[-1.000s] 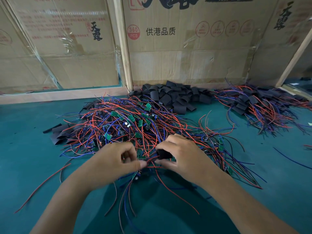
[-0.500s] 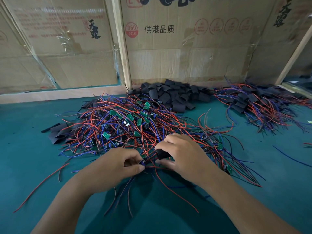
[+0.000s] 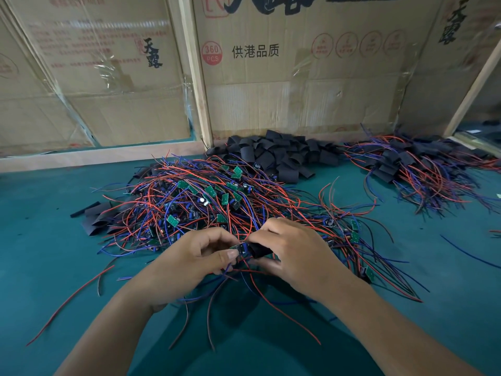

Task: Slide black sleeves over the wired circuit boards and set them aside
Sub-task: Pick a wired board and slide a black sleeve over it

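Note:
My left hand (image 3: 189,259) pinches a small wired circuit board (image 3: 240,248) between thumb and fingers, its red and blue wires trailing down toward me. My right hand (image 3: 295,251) holds a black sleeve (image 3: 259,250) whose open end meets the board's tip. Both hands hover just above the near edge of a big tangle of wired green boards (image 3: 206,202). A heap of loose black sleeves (image 3: 273,156) lies at the back. At the far right sits a pile of sleeved boards (image 3: 423,169).
The green table mat (image 3: 48,240) carries a few flat black sleeves (image 3: 95,218) at the left and stray wires (image 3: 67,299). Cardboard boxes (image 3: 298,77) and a wooden frame (image 3: 198,77) wall off the back.
My hands rose slightly and drew together. The board in my left hand now meets the mouth of the sleeve in my right hand.

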Available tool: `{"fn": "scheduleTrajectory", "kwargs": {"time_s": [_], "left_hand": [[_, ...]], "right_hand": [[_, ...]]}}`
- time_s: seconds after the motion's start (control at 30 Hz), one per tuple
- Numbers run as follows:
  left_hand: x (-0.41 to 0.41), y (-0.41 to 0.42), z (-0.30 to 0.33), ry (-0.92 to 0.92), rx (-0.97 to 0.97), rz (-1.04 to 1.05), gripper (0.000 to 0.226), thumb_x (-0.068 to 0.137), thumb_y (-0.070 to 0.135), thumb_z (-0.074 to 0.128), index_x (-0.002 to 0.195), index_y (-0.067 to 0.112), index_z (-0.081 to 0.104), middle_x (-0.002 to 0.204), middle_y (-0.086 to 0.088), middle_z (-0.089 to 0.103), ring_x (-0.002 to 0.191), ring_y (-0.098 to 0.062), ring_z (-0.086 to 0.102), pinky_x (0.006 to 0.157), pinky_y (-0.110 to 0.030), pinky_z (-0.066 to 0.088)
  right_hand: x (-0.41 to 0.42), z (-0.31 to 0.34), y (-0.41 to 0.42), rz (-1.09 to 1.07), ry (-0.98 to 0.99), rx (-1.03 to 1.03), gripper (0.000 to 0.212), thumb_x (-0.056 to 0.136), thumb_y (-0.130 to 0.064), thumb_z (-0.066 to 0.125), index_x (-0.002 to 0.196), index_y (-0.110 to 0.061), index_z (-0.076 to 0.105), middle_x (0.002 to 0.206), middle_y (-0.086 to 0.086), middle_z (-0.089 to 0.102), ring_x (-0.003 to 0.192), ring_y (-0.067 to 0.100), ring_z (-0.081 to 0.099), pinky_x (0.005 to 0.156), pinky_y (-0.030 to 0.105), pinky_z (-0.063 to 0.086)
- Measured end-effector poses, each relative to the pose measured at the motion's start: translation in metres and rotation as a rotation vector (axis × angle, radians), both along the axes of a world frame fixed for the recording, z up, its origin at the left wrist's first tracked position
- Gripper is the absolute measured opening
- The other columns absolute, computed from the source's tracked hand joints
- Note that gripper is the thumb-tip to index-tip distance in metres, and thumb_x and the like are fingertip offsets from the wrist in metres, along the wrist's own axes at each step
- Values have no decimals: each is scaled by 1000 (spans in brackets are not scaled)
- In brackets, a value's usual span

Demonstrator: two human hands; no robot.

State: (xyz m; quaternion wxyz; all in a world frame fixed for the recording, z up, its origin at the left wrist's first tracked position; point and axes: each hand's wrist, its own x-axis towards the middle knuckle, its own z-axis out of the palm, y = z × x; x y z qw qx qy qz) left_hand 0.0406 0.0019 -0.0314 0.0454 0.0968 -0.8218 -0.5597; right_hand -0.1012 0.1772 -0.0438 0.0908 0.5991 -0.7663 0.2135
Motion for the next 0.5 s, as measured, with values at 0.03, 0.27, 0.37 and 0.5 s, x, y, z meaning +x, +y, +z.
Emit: {"fn": "scheduleTrajectory", "kwargs": {"time_s": [0.03,0.27,0.37,0.5], "left_hand": [[-1,1,-2,-6,5,10,9,98,14,61,102,13,69,80,-2,69,76,-12,62,71,-23,51],[-7,11,-9,4,116,73,13,98,12,60,93,14,72,78,-7,69,74,-15,64,69,-23,53],[-8,12,-8,9,158,76,15,98,15,61,90,18,74,78,-8,69,74,-16,65,69,-23,53],[-9,13,-8,-8,215,99,15,95,20,62,88,17,74,78,-9,69,75,-18,65,71,-26,54]], "right_hand": [[0,0,0,-3,-11,-2,30,87,-41,73,110,-23,66,95,-5,57,90,18,57,68,32,49],[1,2,2,-8,-53,-30,35,89,-43,69,114,-19,65,95,-1,56,81,19,53,65,35,46],[2,3,2,1,-92,-47,35,88,-40,71,115,-19,65,95,-2,56,80,17,52,65,30,42],[1,3,3,30,-147,-60,33,88,-36,71,114,-18,63,95,-1,56,83,19,54,69,36,47]]}}
